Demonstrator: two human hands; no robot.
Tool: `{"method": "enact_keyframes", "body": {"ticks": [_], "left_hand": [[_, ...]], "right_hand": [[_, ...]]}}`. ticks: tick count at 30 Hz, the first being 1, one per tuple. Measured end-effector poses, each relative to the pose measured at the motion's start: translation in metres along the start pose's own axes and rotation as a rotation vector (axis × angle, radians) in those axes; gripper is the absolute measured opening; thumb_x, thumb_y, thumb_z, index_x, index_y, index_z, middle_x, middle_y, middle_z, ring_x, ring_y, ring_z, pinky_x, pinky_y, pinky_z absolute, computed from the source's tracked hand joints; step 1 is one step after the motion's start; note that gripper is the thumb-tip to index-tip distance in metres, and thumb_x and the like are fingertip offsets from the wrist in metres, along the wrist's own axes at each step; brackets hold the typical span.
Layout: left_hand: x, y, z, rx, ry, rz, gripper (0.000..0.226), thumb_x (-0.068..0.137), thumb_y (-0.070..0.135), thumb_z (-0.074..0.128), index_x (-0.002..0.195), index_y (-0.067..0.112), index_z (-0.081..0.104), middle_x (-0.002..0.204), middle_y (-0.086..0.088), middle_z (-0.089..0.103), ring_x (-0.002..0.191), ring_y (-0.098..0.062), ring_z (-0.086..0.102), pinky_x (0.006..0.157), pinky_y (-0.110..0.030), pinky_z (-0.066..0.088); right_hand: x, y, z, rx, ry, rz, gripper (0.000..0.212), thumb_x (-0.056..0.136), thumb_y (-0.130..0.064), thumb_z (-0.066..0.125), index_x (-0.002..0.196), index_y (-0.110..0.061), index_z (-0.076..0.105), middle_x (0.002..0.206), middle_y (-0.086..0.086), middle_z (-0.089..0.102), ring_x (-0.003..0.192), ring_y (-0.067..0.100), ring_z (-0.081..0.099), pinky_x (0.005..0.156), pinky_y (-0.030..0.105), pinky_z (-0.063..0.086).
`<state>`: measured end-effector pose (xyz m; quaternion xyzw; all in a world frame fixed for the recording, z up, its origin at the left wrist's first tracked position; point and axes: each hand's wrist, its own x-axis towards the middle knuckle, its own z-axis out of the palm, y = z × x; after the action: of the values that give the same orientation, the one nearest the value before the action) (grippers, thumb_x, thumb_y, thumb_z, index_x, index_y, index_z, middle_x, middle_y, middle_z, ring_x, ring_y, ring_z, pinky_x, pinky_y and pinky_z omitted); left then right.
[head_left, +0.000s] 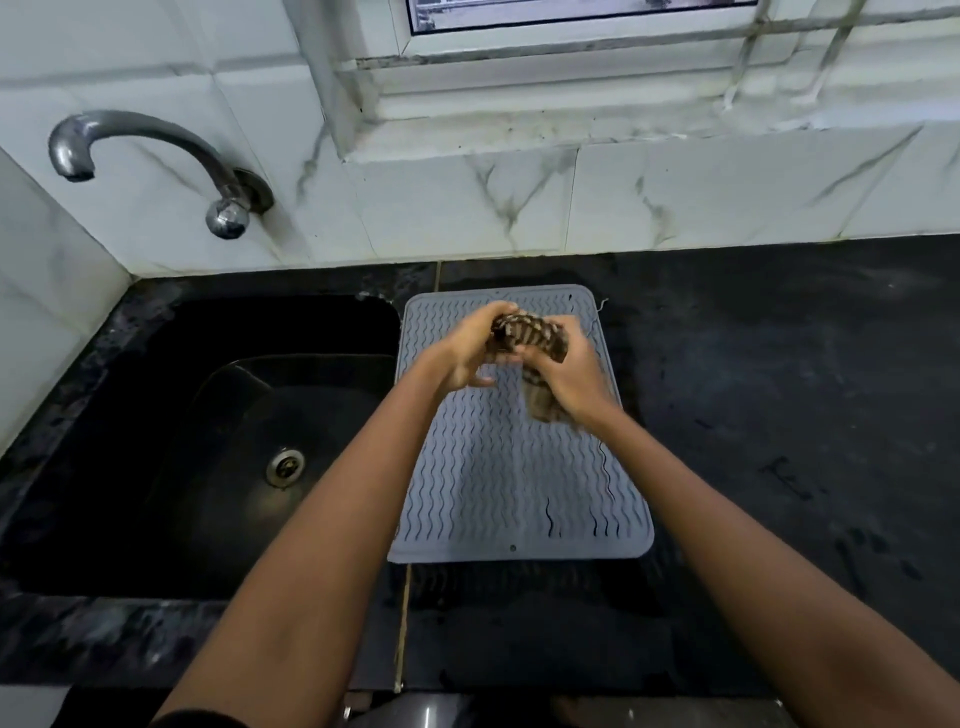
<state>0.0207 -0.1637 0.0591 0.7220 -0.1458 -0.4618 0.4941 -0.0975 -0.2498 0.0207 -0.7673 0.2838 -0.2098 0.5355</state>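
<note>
Clutching a striped cloth (530, 335), left hand (462, 356) and right hand (574, 376) fingers, over the mat (493, 493) (sink (234, 332) alongside).

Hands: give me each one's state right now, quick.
Left hand: closed, gripping the striped cloth.
Right hand: closed, gripping the same cloth.

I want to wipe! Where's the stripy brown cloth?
Left hand and right hand grip the brown striped cloth over the grey ribbed mat's far end, right of the black sink.
</note>
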Motion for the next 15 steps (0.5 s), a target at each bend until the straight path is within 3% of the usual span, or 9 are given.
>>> {"method": "enact_keyframes", "body": {"ticks": [2, 4, 6, 8, 11, 15], "left_hand": [[0.017, -0.005, 0.000, 0.071, 0.058, 0.065, 0.041, 0.100, 0.042, 0.033, 0.123, 0.018, 0.056, 0.105, 0.005, 0.060, 0.084, -0.004, 0.057, 0.072, -0.023, 0.039], [0.036, -0.012, -0.002, 0.152, 0.134, 0.111, 0.034, 0.102, 0.030, 0.033, 0.126, 0.017, 0.054, 0.105, 0.006, 0.055, 0.085, -0.005, 0.052, 0.069, -0.019, 0.040], [0.056, -0.022, -0.006, 0.276, 0.155, 0.114, 0.034, 0.101, 0.022, 0.034, 0.132, 0.018, 0.049, 0.116, 0.002, 0.054, 0.102, -0.013, 0.053, 0.090, -0.031, 0.047], [0.075, -0.034, -0.011, 0.531, 0.193, 0.093, 0.045, 0.098, 0.021, 0.038, 0.143, 0.023, 0.039, 0.142, -0.006, 0.045, 0.129, -0.026, 0.043, 0.111, -0.048, 0.034], [0.099, -0.044, -0.013, 0.905, 0.286, 0.183, 0.056, 0.096, 0.024, 0.042, 0.150, 0.021, 0.025, 0.161, -0.002, 0.014, 0.149, -0.026, 0.007, 0.121, -0.046, 0.003], [0.121, -0.057, -0.014, 1.054, 0.290, 0.313, 0.062, 0.098, 0.029, 0.035, 0.153, 0.014, 0.011, 0.162, -0.005, 0.006, 0.150, -0.022, 0.000, 0.121, -0.041, -0.002]], "right_hand": [[0.010, 0.003, 0.006, -0.162, 0.217, -0.046, 0.037, 0.089, -0.042, 0.057, 0.116, -0.022, 0.042, 0.091, -0.008, 0.057, 0.082, 0.017, 0.060, 0.067, 0.033, 0.046], [0.033, 0.007, 0.009, -0.394, 0.272, -0.062, 0.038, 0.091, -0.040, 0.052, 0.121, -0.021, 0.040, 0.096, -0.001, 0.059, 0.088, 0.024, 0.061, 0.069, 0.035, 0.044], [0.059, 0.014, 0.010, -0.697, 0.135, 0.010, 0.045, 0.092, -0.047, 0.047, 0.129, -0.021, 0.044, 0.126, 0.012, 0.051, 0.117, 0.033, 0.048, 0.091, 0.045, 0.042], [0.078, 0.021, 0.014, -0.871, -0.006, 0.048, 0.051, 0.093, -0.054, 0.039, 0.128, -0.019, 0.051, 0.143, 0.014, 0.035, 0.131, 0.036, 0.031, 0.104, 0.053, 0.030], [0.091, 0.032, 0.028, -0.853, 0.002, -0.029, 0.043, 0.095, -0.044, 0.045, 0.124, -0.013, 0.051, 0.134, 0.016, 0.046, 0.123, 0.035, 0.041, 0.100, 0.048, 0.035], [0.106, 0.044, 0.039, -0.816, 0.078, -0.074, 0.039, 0.089, -0.025, 0.060, 0.126, -0.015, 0.048, 0.129, 0.013, 0.051, 0.120, 0.034, 0.044, 0.096, 0.046, 0.039]]}}
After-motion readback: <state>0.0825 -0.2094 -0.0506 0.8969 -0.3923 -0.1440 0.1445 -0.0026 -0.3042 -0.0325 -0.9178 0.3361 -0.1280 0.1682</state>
